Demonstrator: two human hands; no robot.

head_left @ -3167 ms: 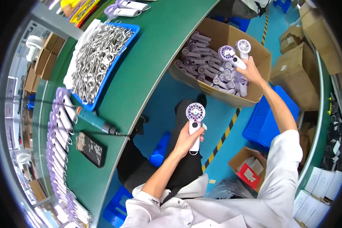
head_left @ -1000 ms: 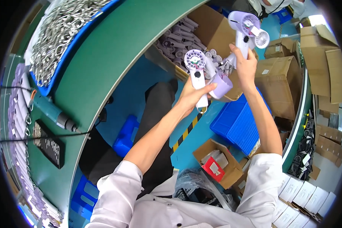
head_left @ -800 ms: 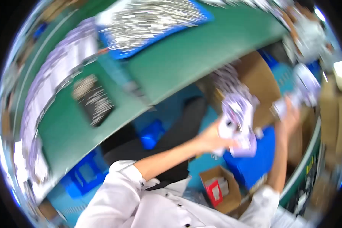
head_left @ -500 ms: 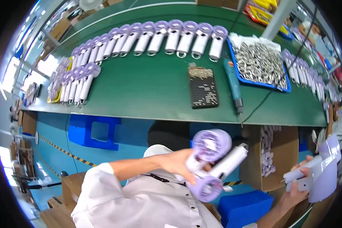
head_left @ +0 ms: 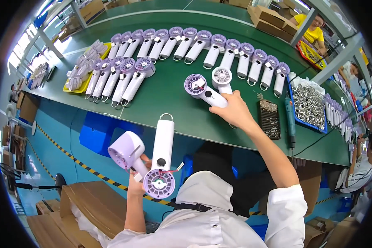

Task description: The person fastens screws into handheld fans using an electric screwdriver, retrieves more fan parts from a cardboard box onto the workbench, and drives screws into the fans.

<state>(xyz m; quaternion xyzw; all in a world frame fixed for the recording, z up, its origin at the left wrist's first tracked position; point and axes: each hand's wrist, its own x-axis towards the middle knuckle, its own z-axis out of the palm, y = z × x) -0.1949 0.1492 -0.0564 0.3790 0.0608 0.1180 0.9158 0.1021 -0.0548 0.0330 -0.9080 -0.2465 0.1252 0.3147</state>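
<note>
My left hand is closed at the front of the table around handheld fans. One is a lilac-headed fan turned sideways. The other is a white-handled fan, its round head low and its metal ring up, with thin red wires sticking out beside the head. Over the green table, my right hand grips two more fans, a lilac-rimmed fan and a paler fan. Whether they touch the tabletop I cannot tell. My right fingers are partly hidden behind the handles.
A long row of fans curves along the green table, and a shorter group lies left beside a yellow tray. At right are a black screw tray, an electric screwdriver and a blue tray of metal rings.
My right hand has swung from the lower right up over the table with its fans. My left hand has moved left with its fans. The view has shifted.
</note>
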